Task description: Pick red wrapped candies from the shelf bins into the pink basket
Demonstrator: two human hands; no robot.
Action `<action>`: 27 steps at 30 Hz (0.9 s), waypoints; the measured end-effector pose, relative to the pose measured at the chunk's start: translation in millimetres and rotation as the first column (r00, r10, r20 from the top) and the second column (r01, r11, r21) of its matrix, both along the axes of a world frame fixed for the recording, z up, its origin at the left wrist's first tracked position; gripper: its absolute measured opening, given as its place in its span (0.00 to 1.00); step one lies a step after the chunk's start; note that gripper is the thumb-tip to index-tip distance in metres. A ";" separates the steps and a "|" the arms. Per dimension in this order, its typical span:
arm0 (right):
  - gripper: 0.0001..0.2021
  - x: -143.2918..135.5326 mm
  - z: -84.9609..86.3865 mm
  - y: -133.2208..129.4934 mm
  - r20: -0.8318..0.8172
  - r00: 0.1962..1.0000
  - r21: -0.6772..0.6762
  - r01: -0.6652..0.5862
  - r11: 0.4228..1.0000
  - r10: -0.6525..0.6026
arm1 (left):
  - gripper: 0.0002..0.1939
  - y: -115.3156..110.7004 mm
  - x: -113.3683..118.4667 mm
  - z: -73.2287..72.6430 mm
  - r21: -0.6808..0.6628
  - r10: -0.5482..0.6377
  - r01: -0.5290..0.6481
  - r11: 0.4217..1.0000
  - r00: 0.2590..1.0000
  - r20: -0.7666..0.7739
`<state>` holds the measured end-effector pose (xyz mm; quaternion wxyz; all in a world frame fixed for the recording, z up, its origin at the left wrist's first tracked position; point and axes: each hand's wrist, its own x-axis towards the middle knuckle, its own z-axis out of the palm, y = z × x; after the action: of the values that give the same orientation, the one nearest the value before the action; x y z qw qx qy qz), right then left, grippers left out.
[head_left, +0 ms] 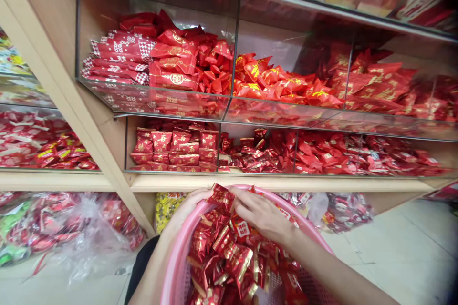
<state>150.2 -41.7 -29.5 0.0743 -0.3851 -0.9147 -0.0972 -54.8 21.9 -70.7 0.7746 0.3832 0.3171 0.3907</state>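
Note:
A pink plastic basket (173, 267) stands in front of me, filled with red and gold wrapped candies (232, 255). My left hand (193, 201) reaches over its left rim, the fingers closed at the left edge of a small red candy packet (221, 196). From the other side, my right hand (259, 212) meets the same packet, thumb and fingers bent around its right end. The packet is held up at the far rim, above the heap. Below the right hand lies a red packet with a white label (242, 228).
Just beyond the basket runs a wooden shelf edge (272, 183). Clear-fronted bins above it hold red packets (175, 147) and red-and-yellow wrapped candies (272, 78). Plastic bags of sweets (71, 228) lie at lower left, with yellow packets (168, 207) under the shelf. Floor tiles (400, 243) show at right.

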 end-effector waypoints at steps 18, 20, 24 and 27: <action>0.15 -55.4 -8.1 7.5 -0.652 -0.215 -0.715 -0.146 0.684 -0.727 | 0.08 3.1 0.5 -2.2 0.001 -0.016 0.016 1.000 1.000 -0.013; 0.13 -54.2 -8.4 8.4 -0.673 -0.199 -0.704 -0.123 0.700 -0.712 | 0.08 3.5 0.2 -1.6 0.007 -0.001 0.001 1.000 0.999 -0.032; 0.11 -53.0 -6.5 5.6 -0.732 -0.134 -0.666 -0.066 0.743 -0.668 | 0.09 2.2 0.1 -0.1 -0.008 0.016 -0.017 1.000 0.998 -0.058; 0.11 -49.8 0.9 1.3 -0.745 -0.093 -0.659 -0.054 0.751 -0.660 | 0.10 -0.1 1.1 2.1 -0.024 0.022 -0.023 0.999 0.998 -0.065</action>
<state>100.4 -40.4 -28.6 0.5625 -0.5493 -0.4492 0.4242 -53.7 21.8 -68.5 0.7641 0.3824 0.3513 0.3827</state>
